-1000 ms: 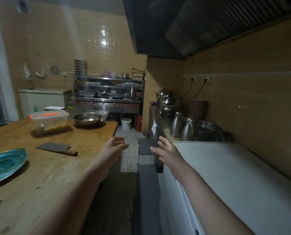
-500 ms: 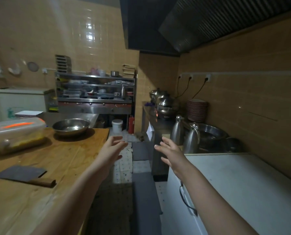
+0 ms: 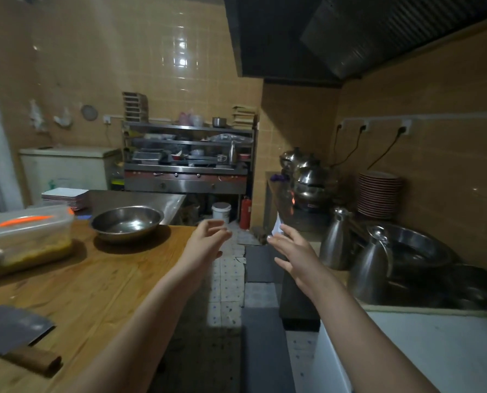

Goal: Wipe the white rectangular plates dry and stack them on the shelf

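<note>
At the near left a cleaver [image 3: 12, 330] with a wooden handle lies flat on the wooden counter [image 3: 94, 285]. Further back on the same counter is a clear plastic box [image 3: 24, 239] with a lid, yellowish food and something orange inside. Behind the box, on a steel counter [image 3: 140, 198] that adjoins the wooden one, sits the stack of white rectangular plates [image 3: 65, 195], well apart from both hands. A white chest freezer [image 3: 66, 165] stands against the tiled wall behind them. To the right of the box, a steel bowl [image 3: 127, 222] rests on the far end of the wooden counter.

The left hand [image 3: 205, 242] reaches forward over the floor of the aisle, just past the counter's corner. Its grip is loose, fingers lightly curled and apart, holding nothing. Beyond it, against the back wall, is a steel shelf [image 3: 188, 143] crowded with dishes and cups, and on the floor below it are a white bucket [image 3: 221, 211] and a red fire extinguisher [image 3: 245, 212].

The right hand [image 3: 293, 251] is held out beside the left, palm turned inward. Its grip is apart, fingers spread, and it touches nothing. Further right, steel pots [image 3: 307, 180] are piled by the wall, two steel jugs [image 3: 335, 239] stand near a large steel basin [image 3: 418, 248], and a stack of round plates [image 3: 378, 194] rises behind them. A white counter [image 3: 449, 350] fills the near right.
</note>
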`<state>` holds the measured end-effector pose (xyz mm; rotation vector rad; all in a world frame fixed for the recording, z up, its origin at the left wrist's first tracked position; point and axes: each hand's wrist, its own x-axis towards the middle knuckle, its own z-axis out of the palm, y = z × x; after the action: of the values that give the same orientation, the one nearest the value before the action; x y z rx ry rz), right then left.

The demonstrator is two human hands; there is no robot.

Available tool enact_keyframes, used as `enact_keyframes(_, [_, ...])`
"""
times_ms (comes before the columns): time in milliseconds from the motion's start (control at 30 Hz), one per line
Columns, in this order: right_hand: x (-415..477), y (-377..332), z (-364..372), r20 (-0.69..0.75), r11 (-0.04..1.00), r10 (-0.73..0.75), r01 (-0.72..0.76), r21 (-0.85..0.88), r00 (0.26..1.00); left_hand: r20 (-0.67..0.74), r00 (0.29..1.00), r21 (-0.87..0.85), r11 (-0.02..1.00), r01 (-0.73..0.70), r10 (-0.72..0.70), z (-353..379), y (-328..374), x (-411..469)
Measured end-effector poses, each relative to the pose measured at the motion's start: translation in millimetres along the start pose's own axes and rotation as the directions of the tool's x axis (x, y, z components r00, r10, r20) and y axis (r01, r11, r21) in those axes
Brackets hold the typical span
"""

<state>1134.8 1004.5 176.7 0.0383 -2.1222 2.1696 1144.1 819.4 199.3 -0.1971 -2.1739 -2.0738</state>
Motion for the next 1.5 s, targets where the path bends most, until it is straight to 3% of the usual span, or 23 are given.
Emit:
enact_keyframes(400, [174,19,-33,0.047,0.997,0.042,-0.045,0.069,0.998,-0.056,0.998,-0.010,1.000,-0.015,0.015,47,-24,154])
enact_keyframes(700, [306,50,-32,0.040,0.998,0.051,-0.052,0.022,0.998,-0.044,0.997,-0.029,0.998,-0.063,0.062,60,-76,289])
enact_keyframes(1067, [537,66,-2,0.055,0.999,0.049,-0.048,-0.018,0.997,-0.043,0.998,0.009,0.999,-0.053,0.053,42,-112,510])
enact_keyframes(1500, [735,93,10,0.046,0.997,0.064,-0.062,-0.036,0.997,-0.068,0.997,-0.058,0.997,-0.043,0.039,45,-166,703])
